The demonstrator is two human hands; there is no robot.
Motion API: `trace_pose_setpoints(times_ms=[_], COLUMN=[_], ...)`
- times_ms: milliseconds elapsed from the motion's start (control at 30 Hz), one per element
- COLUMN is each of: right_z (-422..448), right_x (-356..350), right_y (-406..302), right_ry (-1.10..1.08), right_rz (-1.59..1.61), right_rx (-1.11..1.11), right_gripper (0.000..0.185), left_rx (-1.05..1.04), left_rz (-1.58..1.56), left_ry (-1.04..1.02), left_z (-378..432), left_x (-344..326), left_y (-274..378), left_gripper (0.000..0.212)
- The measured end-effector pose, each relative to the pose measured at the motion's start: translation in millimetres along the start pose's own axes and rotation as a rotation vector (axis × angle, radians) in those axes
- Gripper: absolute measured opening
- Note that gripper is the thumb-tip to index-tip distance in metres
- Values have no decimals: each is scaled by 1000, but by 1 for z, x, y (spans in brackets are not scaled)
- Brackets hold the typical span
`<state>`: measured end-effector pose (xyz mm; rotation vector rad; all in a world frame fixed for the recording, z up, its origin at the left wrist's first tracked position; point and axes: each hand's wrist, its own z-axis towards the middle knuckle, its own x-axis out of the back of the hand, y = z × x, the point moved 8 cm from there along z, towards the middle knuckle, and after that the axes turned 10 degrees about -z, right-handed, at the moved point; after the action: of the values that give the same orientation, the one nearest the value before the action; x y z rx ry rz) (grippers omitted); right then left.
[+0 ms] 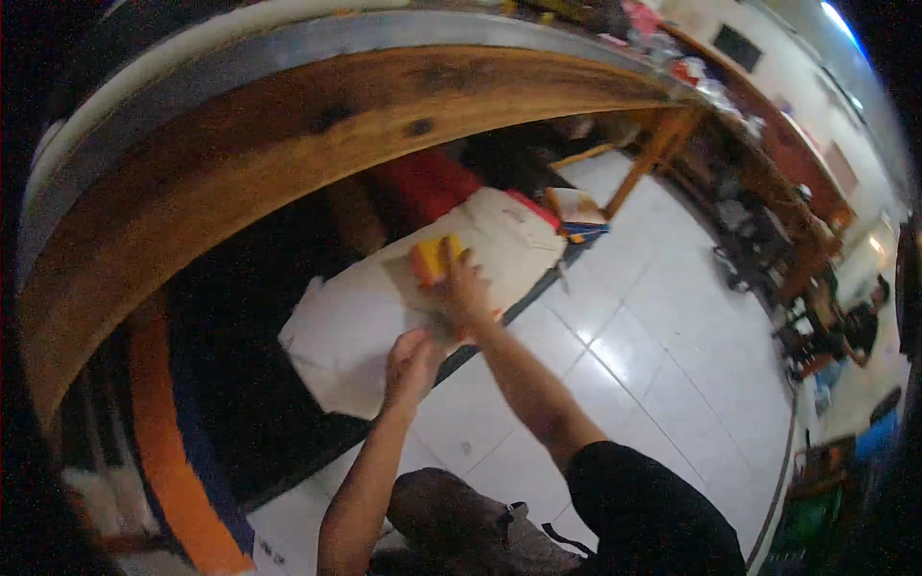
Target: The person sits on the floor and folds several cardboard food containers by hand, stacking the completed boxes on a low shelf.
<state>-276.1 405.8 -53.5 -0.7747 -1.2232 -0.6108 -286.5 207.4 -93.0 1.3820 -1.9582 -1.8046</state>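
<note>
My right hand (464, 288) is over a pale sheet-like piece (346, 338), its fingers on a small yellow and orange block (432, 259). The block is blurred, so I cannot tell its exact kind. Closer to me, my left hand (414, 363) is at the near edge of the pale piece with its fingers curled. Whether anything is pinched in it is hidden. A small orange patch (468, 333) shows between the left hand and the right wrist. Under the pale piece lies a black surface (317, 453).
A wooden beam (288, 122) of a table or bench arches across the far side. Red material (425, 183) lies beneath it. A small box-like item (576, 209) sits beyond the pale piece. White floor tiles (612, 360) extend to the right. A person (861, 324) is at far right.
</note>
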Motion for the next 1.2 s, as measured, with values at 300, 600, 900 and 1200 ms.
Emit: trace_pose_setpoints(times_ms=[300, 600, 900, 1200], right_z=[-35, -167, -332, -144], right_x=[87, 359, 604, 744], right_y=[38, 40, 235, 281], right_ry=[-73, -116, -613, -263], right_rz=[202, 394, 517, 1016], right_rx=[-185, -172, -682, -333], right_gripper=[96, 97, 74, 34], left_rx=[111, 49, 422, 336], left_rz=[57, 120, 48, -335], left_ry=[-88, -142, -267, -304], left_z=[-18, -204, -400, -267], left_x=[-72, -201, -472, -629], left_y=[-7, 110, 313, 383], left_gripper=[54, 76, 66, 48])
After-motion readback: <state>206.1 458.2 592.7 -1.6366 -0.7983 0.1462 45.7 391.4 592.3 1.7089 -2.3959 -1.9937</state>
